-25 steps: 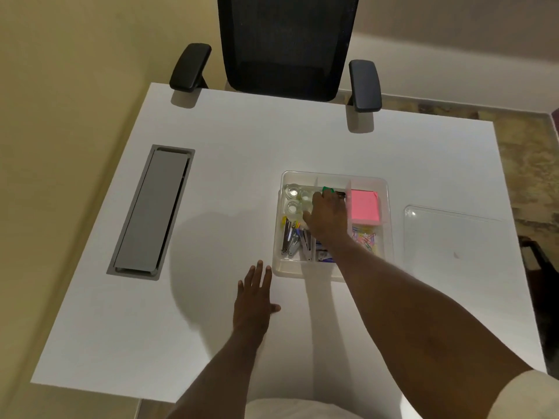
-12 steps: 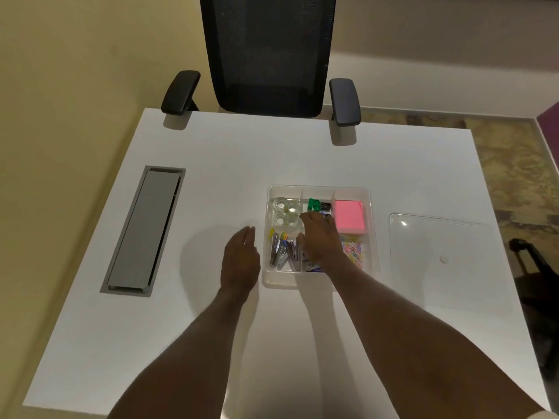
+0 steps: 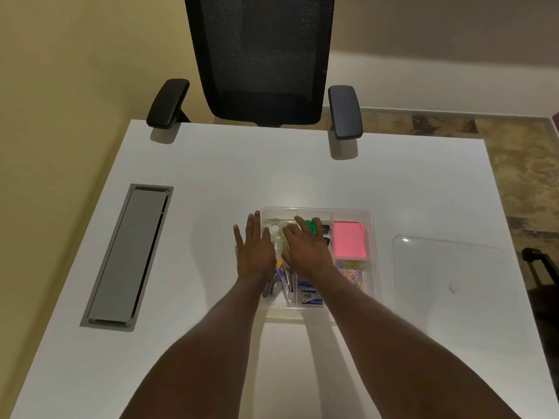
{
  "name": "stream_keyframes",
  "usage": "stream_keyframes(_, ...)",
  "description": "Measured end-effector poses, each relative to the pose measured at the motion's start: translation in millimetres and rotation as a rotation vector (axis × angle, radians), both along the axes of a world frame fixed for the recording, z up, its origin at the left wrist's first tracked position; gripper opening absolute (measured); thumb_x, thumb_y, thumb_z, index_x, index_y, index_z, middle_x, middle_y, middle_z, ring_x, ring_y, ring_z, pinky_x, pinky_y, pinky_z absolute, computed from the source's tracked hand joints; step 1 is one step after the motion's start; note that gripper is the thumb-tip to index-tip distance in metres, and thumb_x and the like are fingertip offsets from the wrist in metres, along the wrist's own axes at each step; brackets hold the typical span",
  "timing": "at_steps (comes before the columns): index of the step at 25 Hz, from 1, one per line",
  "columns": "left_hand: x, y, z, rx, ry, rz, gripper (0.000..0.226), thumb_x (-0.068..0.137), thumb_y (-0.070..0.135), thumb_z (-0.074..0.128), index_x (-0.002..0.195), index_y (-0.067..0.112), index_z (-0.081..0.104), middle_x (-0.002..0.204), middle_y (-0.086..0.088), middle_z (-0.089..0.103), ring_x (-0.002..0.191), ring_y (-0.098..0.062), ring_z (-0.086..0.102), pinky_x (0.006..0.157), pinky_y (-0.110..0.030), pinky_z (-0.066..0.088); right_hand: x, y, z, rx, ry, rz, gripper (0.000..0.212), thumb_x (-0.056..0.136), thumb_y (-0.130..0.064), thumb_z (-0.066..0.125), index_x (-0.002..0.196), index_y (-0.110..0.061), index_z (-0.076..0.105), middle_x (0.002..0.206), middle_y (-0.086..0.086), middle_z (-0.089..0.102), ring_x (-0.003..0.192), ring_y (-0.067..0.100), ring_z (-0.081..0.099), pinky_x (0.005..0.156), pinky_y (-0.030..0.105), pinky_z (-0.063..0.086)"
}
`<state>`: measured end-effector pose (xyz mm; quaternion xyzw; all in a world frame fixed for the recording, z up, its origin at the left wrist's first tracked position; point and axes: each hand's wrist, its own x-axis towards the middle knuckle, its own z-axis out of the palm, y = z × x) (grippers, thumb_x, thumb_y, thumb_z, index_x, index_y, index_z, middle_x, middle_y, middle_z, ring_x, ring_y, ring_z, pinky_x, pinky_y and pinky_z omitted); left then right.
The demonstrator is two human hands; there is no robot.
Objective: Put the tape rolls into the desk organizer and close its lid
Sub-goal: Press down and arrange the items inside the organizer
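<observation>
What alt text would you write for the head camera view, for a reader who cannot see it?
Two bare hands, left hand and right hand, reach over a clear desk organizer on a white desk; clear tape rolls lie in its far-left compartment. The clear lid lies flat on the desk to its right.

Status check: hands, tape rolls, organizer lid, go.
Left hand open at the organizer left edge; right hand open over it. Tape rolls in back-left compartment. Lid off, flat on desk to the right. Nothing in the way.

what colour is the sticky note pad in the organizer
Pink sticky note pad, clearest in the head view.
</observation>
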<state>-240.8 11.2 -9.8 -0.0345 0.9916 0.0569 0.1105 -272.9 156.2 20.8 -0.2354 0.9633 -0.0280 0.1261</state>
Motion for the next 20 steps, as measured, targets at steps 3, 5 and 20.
stream_keyframes(3,-9.5,4.6,-5.1,-0.012,-0.028,0.039,0.046,0.104,0.027,0.044,0.148,0.016,0.046,0.172,-0.014,-0.011,0.160,-0.030,-0.014,0.125,-0.064,-0.003,-2.3,0.2,-8.4,0.044,0.012,0.016,0.046,0.100,-0.039,0.048,0.139,-0.015,0.054,0.147,0.007,0.055,0.152,0.029,0.029,0.122,0.058,0.012)
stream_keyframes(5,-11.8,8.8,-6.1,0.012,-0.024,0.074,0.044,0.103,0.026,0.044,0.146,0.016,0.048,0.172,-0.014,-0.014,0.159,-0.029,-0.015,0.125,-0.065,-0.003,-2.4,1.3,-13.6,0.051,0.026,0.011,0.045,0.103,-0.039,0.042,0.140,-0.016,0.054,0.149,0.007,0.052,0.152,0.028,0.028,0.123,0.058,0.011)
stream_keyframes(20,-16.4,15.6,3.1,0.081,-0.093,0.220,0.038,0.106,0.043,0.037,0.139,0.033,0.053,0.171,-0.009,-0.018,0.158,-0.031,-0.020,0.121,-0.071,-0.004,7.3,7.7,-17.2,0.100,0.020,0.007,0.049,0.106,-0.042,0.032,0.146,-0.018,0.048,0.156,0.008,0.044,0.151,0.034,0.028,0.124,0.059,0.005)
